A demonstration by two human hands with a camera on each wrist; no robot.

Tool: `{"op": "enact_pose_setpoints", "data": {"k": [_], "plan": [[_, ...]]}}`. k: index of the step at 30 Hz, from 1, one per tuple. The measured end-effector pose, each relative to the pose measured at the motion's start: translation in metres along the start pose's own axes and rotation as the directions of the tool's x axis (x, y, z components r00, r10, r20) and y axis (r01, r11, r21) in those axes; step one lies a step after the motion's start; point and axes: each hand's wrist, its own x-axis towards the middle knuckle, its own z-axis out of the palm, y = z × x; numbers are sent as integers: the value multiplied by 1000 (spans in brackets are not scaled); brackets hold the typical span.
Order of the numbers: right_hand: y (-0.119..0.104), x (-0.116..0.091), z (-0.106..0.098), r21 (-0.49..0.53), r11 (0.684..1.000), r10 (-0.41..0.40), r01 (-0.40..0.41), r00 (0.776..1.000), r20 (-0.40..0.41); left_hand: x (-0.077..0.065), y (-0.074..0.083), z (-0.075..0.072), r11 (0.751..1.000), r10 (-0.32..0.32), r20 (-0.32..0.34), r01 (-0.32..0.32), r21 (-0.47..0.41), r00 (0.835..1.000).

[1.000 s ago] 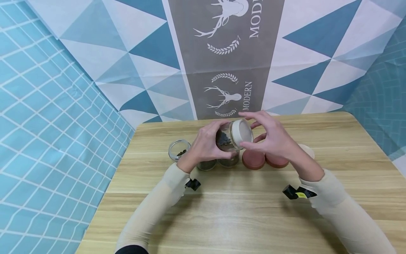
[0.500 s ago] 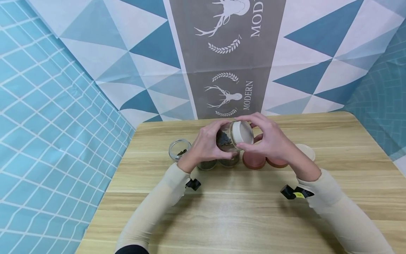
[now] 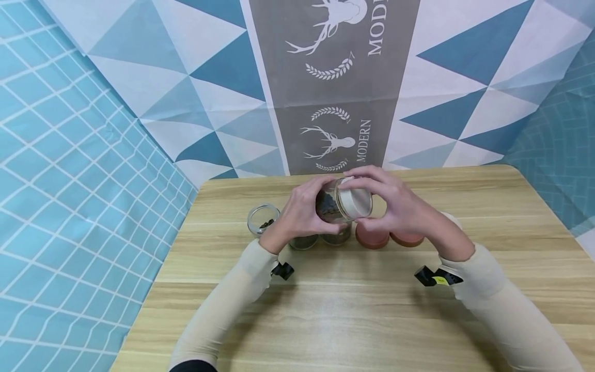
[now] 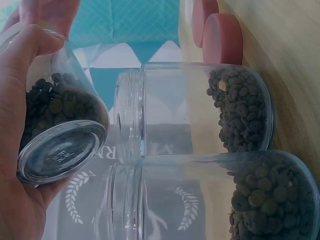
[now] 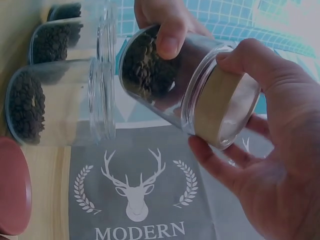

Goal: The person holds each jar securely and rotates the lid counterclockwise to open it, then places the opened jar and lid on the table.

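A clear glass jar (image 3: 328,205) partly filled with dark brown pellets is held tilted above the table, its off-white lid (image 5: 217,105) facing right. My left hand (image 3: 299,209) grips the jar's body, and its thumb shows against the glass in the right wrist view. On the lid's rim, my right hand (image 3: 392,201) has its thumb on one side and fingers on the other. Below the held jar stand two lidless jars of pellets, one of them a nearer jar (image 4: 200,107) in the left wrist view.
Another lidless jar (image 3: 263,219) stands left of my left hand. Two red lids (image 3: 372,235) lie side by side on the wooden table (image 3: 325,315), right of the jars. A whitish lid (image 3: 453,219) shows partly behind my right wrist. Patterned cloth (image 3: 223,103) hangs beyond the table.
My right hand's fingers have closed in and shifted round the lid's rim. The left hand and jar stay nearly where they were.
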Motion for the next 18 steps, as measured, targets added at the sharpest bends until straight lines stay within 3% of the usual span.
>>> {"op": "enact_pose_setpoints", "data": {"k": [9,18], "plan": [[1,-2,1,29,998,-61,60,998,24,-1,-1,0,1000,9,-3,-9,-13,1000],[0,-6,3,94,994,61,-58,998,-25,-3,-2,-1,1000,-24,14,24,1,1000]]}}
